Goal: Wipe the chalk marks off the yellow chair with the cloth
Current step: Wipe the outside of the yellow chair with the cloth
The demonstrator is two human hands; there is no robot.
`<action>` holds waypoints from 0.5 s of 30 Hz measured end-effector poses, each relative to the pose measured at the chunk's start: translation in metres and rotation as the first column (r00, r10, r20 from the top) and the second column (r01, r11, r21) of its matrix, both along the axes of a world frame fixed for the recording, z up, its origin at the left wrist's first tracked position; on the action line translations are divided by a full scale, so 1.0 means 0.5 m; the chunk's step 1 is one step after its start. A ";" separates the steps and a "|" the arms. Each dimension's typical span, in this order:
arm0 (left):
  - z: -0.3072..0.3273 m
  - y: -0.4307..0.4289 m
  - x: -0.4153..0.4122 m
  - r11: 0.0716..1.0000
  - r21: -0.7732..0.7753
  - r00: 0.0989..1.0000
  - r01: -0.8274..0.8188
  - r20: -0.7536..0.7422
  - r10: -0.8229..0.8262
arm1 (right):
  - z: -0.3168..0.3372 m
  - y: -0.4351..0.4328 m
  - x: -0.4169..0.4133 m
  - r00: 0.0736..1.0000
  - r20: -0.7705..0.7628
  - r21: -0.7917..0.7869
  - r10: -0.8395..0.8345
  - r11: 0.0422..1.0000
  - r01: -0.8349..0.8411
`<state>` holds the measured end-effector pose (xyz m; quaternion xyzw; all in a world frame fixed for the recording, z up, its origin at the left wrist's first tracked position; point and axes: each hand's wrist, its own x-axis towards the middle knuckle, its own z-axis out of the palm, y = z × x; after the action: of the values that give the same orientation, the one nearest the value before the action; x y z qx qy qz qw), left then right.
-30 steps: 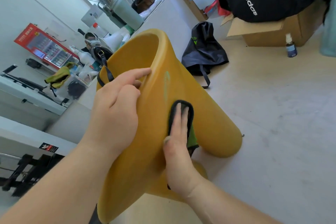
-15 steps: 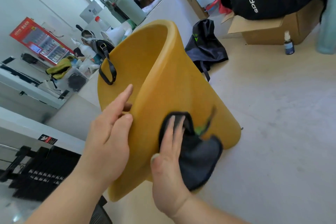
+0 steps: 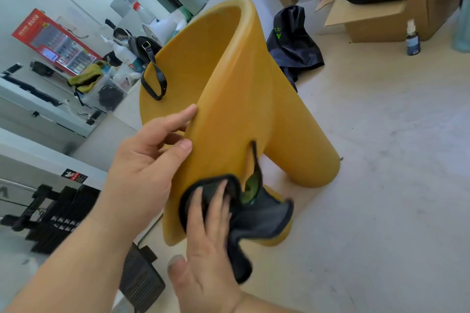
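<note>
The yellow chair [image 3: 229, 99] stands tilted on the floor in the middle of the view, its curved back rim toward me. My left hand [image 3: 147, 160] grips that rim, thumb on the outer face and fingers inside. My right hand [image 3: 206, 241] presses a dark grey cloth [image 3: 259, 216] flat against the lower outer face of the chair. Part of the cloth hangs loose to the right, showing a green patch. No chalk mark shows on the visible yellow surface.
A black bag [image 3: 292, 43] lies on the floor behind the chair. A cardboard box [image 3: 396, 20] with a black backpack on it and a small spray bottle [image 3: 412, 38] stand at the back right. A cluttered white counter [image 3: 76, 119] runs along the left.
My right hand has slid the cloth down the chair's outer face, and the cloth has unfolded to hang loose. My left hand moved lower along the rim. The greenish mark seen earlier is gone.
</note>
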<state>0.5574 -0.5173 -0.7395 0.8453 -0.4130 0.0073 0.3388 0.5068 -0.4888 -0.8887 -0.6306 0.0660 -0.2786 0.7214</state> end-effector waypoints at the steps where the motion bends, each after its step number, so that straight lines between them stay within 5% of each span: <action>1: 0.004 0.001 0.001 1.000 0.009 1.000 0.007 0.008 -0.007 | -0.010 0.010 0.000 0.999 -0.025 -0.002 0.024 1.000 -0.024; 10: -0.004 -0.007 -0.020 0.998 0.058 0.984 -0.041 0.176 0.030 | 0.077 -0.256 0.089 0.914 -0.063 0.193 -0.402 0.893 0.406; 15: -0.035 -0.022 -0.018 0.999 0.000 0.963 -0.052 0.266 0.050 | -0.005 -0.295 0.145 0.921 -0.029 0.457 -0.387 0.815 0.357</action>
<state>0.5485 -0.5281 -0.7569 0.8482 -0.4330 0.1278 0.2770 0.5793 -0.6365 -0.8910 -0.4101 0.2276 -0.4113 0.7816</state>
